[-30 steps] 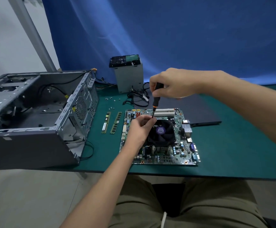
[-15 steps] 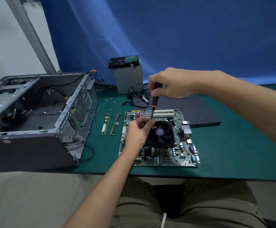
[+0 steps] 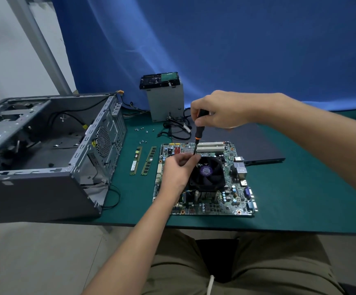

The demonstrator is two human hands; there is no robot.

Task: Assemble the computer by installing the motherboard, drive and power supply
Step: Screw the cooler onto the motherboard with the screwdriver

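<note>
- Your right hand [image 3: 221, 109] wraps its fingers round the handle of the black screwdriver with an orange collar [image 3: 198, 133]. It holds the tool nearly upright, tip down at the far left corner of the black square cooler fan [image 3: 208, 173].
- Your left hand [image 3: 178, 173] sits at that corner with its fingertips bunched round the tip. I cannot tell whether they pinch the shaft or a screw.
- The green motherboard [image 3: 232, 188] lies flat on the green table mat [image 3: 300, 199], outside the open grey metal case [image 3: 45, 145] to its left. The grey boxy power supply [image 3: 165, 103] stands behind, with the black drive [image 3: 160, 80] on top.
- You appear to be fastening the cooler, which comes before any board goes into the case, so the task is at an early stage.
- The next move calls for keeping the tip seated and square while you turn; a slip could gouge the board.
</note>
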